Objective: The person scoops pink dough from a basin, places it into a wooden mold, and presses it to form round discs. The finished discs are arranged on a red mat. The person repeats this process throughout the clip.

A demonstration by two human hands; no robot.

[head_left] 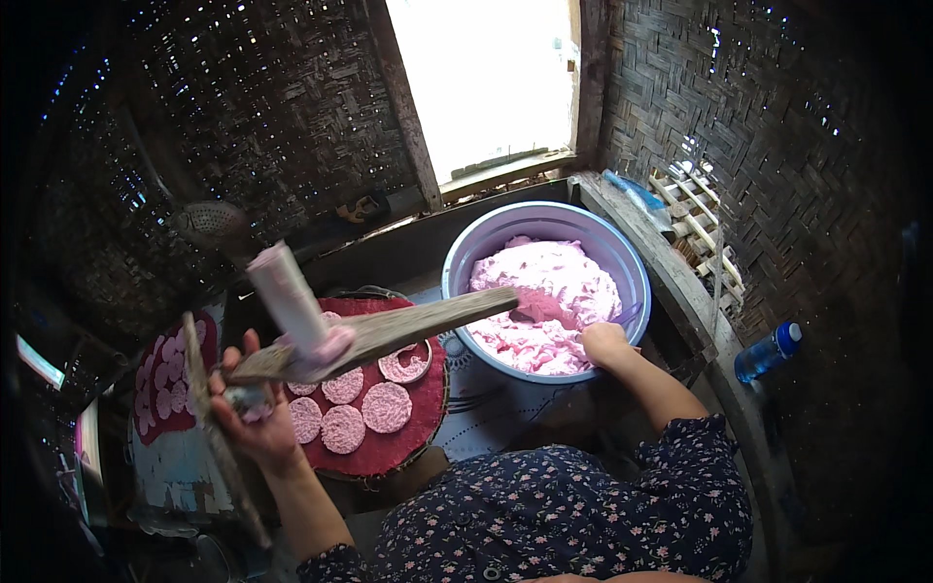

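Observation:
My left hand [260, 420] grips a wooden press at the left. The press has a thick wooden lever [418, 328] with a pale upright cylinder [287, 291] smeared with pink dough, and a thin wooden bar [219, 447] beside the palm. At the right, a large blue-grey basin [639, 282] holds soft pink dough [539, 262]. My right hand [607, 347] is closed at the basin's near right rim, its fingertips hidden. A purple strip [632, 313] shows beside it; what the hand holds is unclear. The lever's far end hangs over the basin's left side.
Below the press, a round tray with red cloth [428, 408] carries several pink dough discs [388, 407] and a ring [413, 369]. Another red cloth with discs [170, 374] lies far left. A blue bottle [768, 354] stands right, by a wooden ledge [671, 257]. Woven walls enclose the space.

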